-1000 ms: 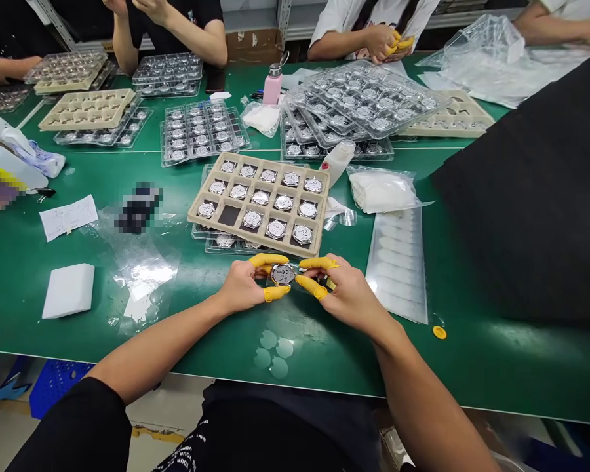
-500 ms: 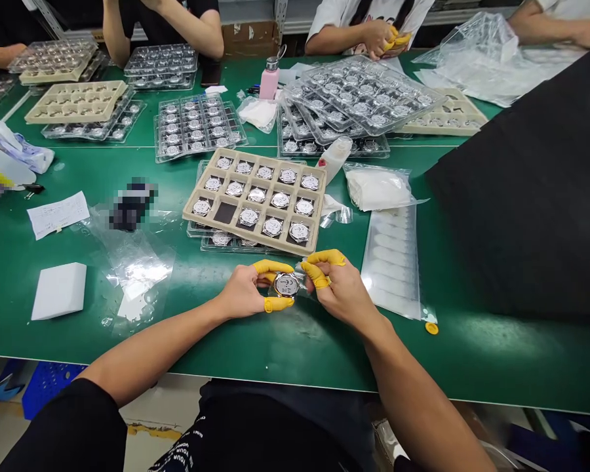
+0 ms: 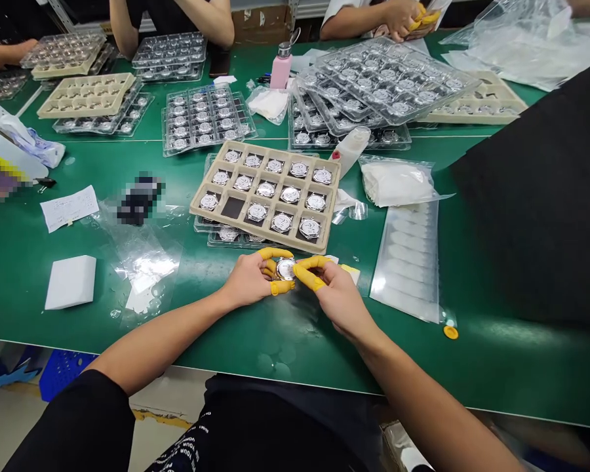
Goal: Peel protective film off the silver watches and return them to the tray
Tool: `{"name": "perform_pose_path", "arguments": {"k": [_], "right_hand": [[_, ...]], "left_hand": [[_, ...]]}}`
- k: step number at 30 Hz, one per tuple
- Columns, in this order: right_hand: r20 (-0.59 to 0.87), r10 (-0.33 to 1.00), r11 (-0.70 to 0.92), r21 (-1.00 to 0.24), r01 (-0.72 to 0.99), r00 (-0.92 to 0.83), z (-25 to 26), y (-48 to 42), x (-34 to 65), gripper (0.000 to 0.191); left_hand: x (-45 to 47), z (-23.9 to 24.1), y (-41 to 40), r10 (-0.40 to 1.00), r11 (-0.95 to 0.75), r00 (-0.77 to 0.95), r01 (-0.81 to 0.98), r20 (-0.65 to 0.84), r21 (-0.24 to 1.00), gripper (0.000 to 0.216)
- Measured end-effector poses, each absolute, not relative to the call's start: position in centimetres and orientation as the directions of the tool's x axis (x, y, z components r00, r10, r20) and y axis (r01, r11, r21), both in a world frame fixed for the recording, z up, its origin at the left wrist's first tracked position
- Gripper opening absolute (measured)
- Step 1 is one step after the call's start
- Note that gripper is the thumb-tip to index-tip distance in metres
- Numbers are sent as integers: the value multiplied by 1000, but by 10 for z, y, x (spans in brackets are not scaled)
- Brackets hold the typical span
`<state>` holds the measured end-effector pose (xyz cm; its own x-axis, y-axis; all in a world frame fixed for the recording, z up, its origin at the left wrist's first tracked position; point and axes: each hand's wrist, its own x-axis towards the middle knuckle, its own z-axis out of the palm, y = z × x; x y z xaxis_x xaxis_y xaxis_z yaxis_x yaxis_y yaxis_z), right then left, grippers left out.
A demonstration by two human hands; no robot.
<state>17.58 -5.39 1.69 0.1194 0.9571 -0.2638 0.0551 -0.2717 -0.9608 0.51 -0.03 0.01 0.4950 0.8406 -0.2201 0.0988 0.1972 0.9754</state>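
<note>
My left hand [image 3: 252, 276], with yellow finger cots, grips a round silver watch case [image 3: 286, 269] between thumb and fingers, its engraved back facing up. Closed in a pinch, my right hand [image 3: 332, 283] has its yellow-covered thumb and forefinger at the case's right edge; anything thin between those tips is hidden. Just beyond both hands lies a beige tray [image 3: 263, 237] of watch cases, back side up, stacked on clear trays. One front-row pocket [image 3: 233, 208] of it shows only its dark bottom. A small white and yellow piece [image 3: 351, 271] shows behind my right hand.
Clear sheets with round films [image 3: 406, 262] and a bagged white stack [image 3: 398, 183] lie right. A white block [image 3: 71, 282], a paper slip [image 3: 69, 208] and clear bags [image 3: 145, 262] lie left. Stacked clear trays [image 3: 393, 78], a pink bottle [image 3: 280, 69] and co-workers' arms [image 3: 206, 19] are across the table.
My right hand has come in to the watch case's edge; half a second ago it was slightly apart, with clear film near its fingers. The whole view has shifted slightly.
</note>
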Motion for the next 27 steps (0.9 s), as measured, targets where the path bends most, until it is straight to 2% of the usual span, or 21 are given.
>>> {"name": "perform_pose_path", "arguments": {"k": [13,27], "right_hand": [[-302,942,-310,-950,39,147,19,-52,177,51],[-271,949,-287,-954,86,161,18,-51,177,48]], "left_hand": [[4,-1,1,807,179,547,133,-223,975,62],[4,1,0,810,182,540,141,-229,973,61]]}}
